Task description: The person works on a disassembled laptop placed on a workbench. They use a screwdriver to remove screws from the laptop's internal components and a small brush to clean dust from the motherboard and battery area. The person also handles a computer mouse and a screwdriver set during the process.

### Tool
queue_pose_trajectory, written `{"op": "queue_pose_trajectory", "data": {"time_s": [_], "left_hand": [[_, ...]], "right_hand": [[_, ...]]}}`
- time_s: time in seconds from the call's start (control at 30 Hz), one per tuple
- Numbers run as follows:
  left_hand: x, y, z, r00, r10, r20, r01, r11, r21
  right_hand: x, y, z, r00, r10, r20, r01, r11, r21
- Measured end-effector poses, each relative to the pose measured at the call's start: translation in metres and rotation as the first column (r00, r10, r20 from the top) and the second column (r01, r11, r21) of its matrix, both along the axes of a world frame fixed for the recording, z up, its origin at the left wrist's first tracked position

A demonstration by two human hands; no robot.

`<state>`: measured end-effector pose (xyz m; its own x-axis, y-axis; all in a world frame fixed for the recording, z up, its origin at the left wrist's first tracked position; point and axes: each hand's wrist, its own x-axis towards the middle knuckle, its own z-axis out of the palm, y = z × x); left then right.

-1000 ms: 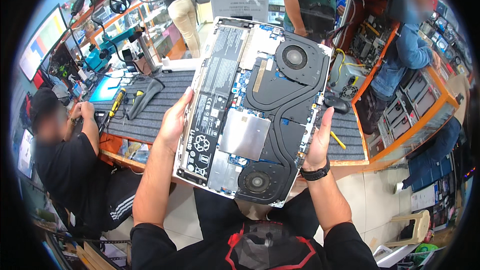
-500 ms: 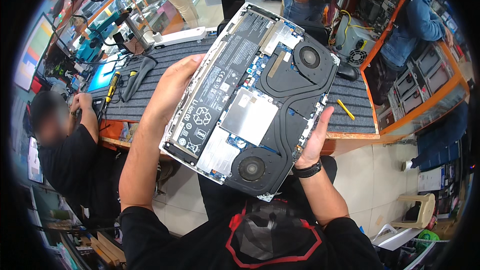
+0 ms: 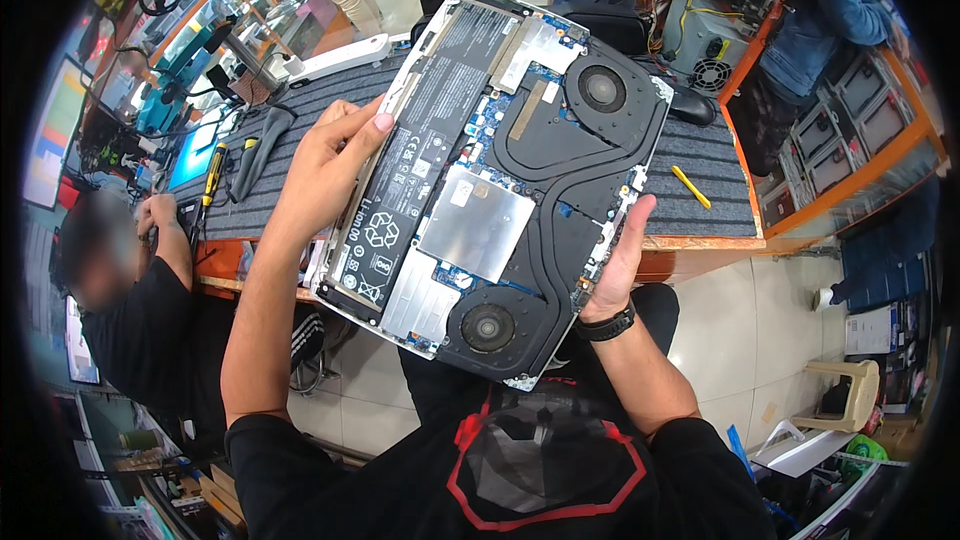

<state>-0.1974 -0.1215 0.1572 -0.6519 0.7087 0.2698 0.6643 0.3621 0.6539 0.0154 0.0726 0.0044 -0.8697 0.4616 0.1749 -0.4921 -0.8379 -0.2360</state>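
Note:
An opened laptop [image 3: 478, 225] is held up tilted between my hands, its inner side facing me. A long black battery [image 3: 415, 155] runs along its left side. Two round fans [image 3: 603, 90] and dark heat pipes sit on the right, and a silver metal plate covers the middle. My left hand [image 3: 338, 155] grips the battery-side edge, thumb on top and fingers bent round behind. Against the opposite edge rests my right hand [image 3: 617, 260], thumb up along the rim; its other fingers are hidden under the laptop.
On the striped grey bench mat [image 3: 310, 100] lie a yellow-black screwdriver [image 3: 214, 175], a grey-handled tool [image 3: 262, 150], a yellow pry stick [image 3: 691, 187] and a black mouse [image 3: 692, 107]. A white power strip [image 3: 345, 58] lies behind. Another person [image 3: 130, 280] sits at the left.
The laptop has shifted slightly left and up in view. My left thumb and fingers have changed from lying along the edge to a bent, pinching grip on it.

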Motion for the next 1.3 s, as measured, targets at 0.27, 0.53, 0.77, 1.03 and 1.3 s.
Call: {"op": "queue_pose_trajectory", "data": {"time_s": [0.27, 0.53, 0.77, 1.03, 1.3], "left_hand": [[0.001, -0.036, 0.0, 0.993, -0.035, -0.116, 0.046, 0.995, 0.09], [-0.01, -0.068, -0.062, 0.704, -0.06, 0.707, -0.092, 0.98, 0.174], [0.02, -0.081, -0.117, 0.415, -0.395, 0.819, -0.264, 0.809, 0.524], [0.074, -0.066, -0.153, 0.518, -0.499, 0.695, -0.52, 0.461, 0.719], [0.111, -0.031, -0.179, 0.477, -0.357, 0.803, -0.684, 0.424, 0.594]], "right_hand": [[0.001, -0.003, -0.004, 0.996, 0.069, -0.065, -0.069, 0.998, 0.003], [-0.007, -0.005, -0.014, 0.988, 0.019, 0.152, -0.035, 0.994, 0.105], [-0.027, 0.031, 0.039, 0.922, 0.301, 0.244, -0.351, 0.915, 0.198], [-0.099, 0.086, 0.098, 0.68, 0.217, 0.701, -0.653, 0.614, 0.444], [-0.201, 0.123, 0.056, 0.58, -0.053, 0.813, -0.768, 0.297, 0.568]]}}
